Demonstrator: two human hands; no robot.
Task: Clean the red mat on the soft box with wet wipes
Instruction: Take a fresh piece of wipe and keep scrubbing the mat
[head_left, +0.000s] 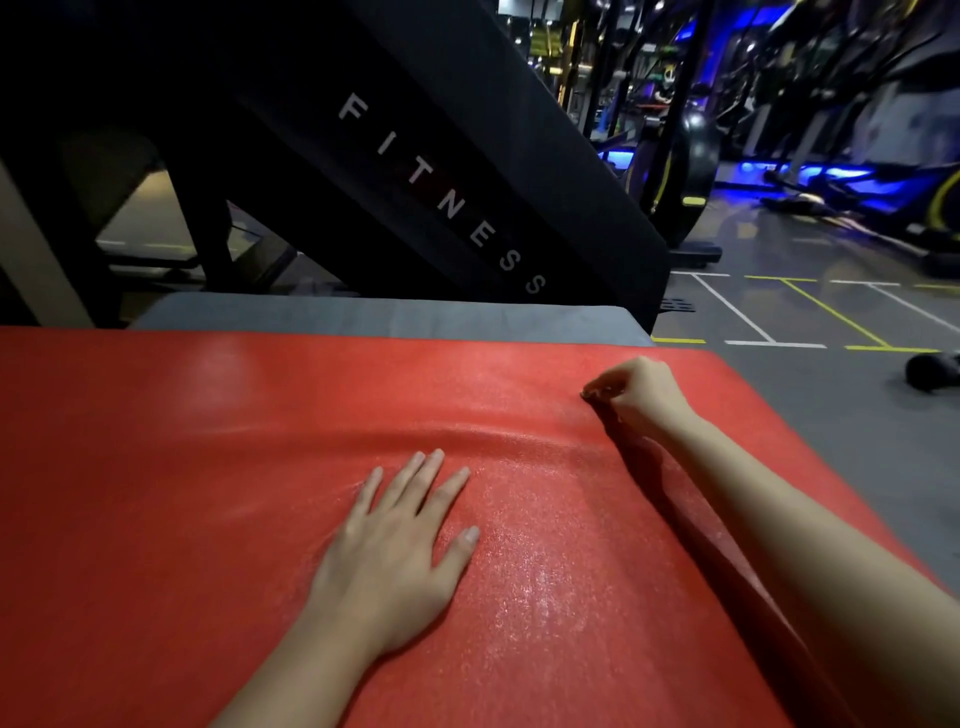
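— Nearest the lens?
— Down at the bottom edge: a bare right forearm (810, 551) and a bare left forearm (291, 675), both stretched out over a pebbled red mat (156, 519), glossy where lit.

— And the left side?
— Resting palm-down on that mat with the left grip (387, 551). Flat, fingers straight and fanned apart, thumb stuck out to the right. Holding nothing.

— The right side?
— Farther out, close to the mat's far right corner, with the right grip (639, 397). Curled tight, fingertips (589, 395) and thumb drawn together, pinching the mat's surface. Too small to tell about anything else between the tips.

— Any mark of that pinch on the mat?
— Yes: a long raised ridge (457, 436) running leftward from the right grip and passing just beyond the left fingertips.

— Under the mat?
— Spread over a grey padded soft box (363, 317), seen only as a grey strip along the mat's far edge.

— Beyond that?
— Leaning behind the box, a black slanted panel (519, 171) lettered FITNESS in white. Off to the right, grey floor (810, 395) marked with white and yellow lines, with a dark blurred object (930, 369) lying on it. Further back, exercise machines (685, 156) among blue light.
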